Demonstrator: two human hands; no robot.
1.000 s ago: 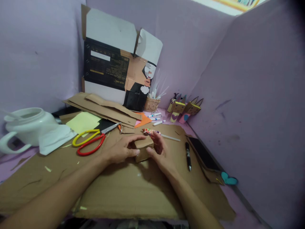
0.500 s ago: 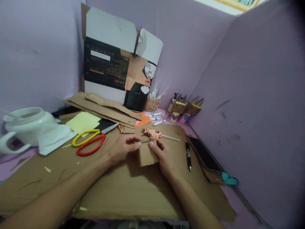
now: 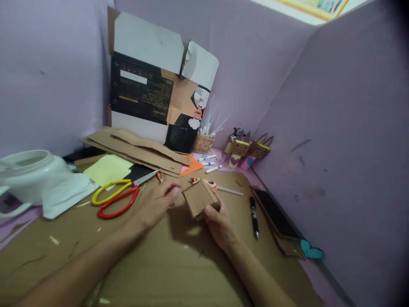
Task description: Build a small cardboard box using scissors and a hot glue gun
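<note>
Cardboard box (image 3: 200,198) turned since earlier; brown, squarish, faintly lined.

A hand could pass over the cardboard sheet (image 3: 166,273) between the forearms (image 3: 96,253). Farther on, the held box (image 3: 200,197) blocks the way; scissors (image 3: 136,185) lie left, a pen (image 3: 254,217) right.

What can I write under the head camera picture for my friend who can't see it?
A person's right hand holds a small cardboard box over a cardboard sheet, with the empty left hand close beside it. Yellow-and-red-handled scissors lie to the left, a black pen to the right.
</note>
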